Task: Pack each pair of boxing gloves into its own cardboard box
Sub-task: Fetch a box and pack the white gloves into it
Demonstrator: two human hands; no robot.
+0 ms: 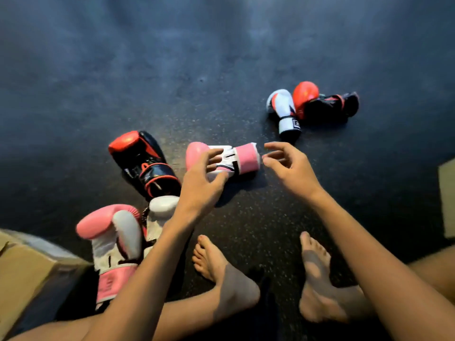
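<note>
Left hand (204, 178): fingers spread and bent in a loose claw over the middle of the pink glove (242, 159), thumb at its near edge. No closed grip visible. Cannot tell if the fingertips touch.

Right hand (288, 166): half open, fingers loosely curled, holds nothing. Fingertips sit just beside the glove's cuff end, a small gap showing.

Key relation: the pink glove lies flat on the floor (221, 57) at frame centre, long axis running left to right across the frame. Padded end points left, cuff opening points right. Both hands bracket it, the left over the padded half, the right at the cuff. The left is nearer. Judgement: a two-handed lift along that axis suits.

Its likely mate, the second pink glove (108, 232), lies in the lower left beside a cardboard box (24, 279), cuff toward the bottom of the frame. A black and red glove (142, 163) lies left of centre, and a white glove (162, 205) is partly hidden by the left forearm.

Upper right, well apart: a white glove with black cuff (283, 109) touching a red and black glove (320, 102). A second box (446, 198) shows at the right edge.
</note>
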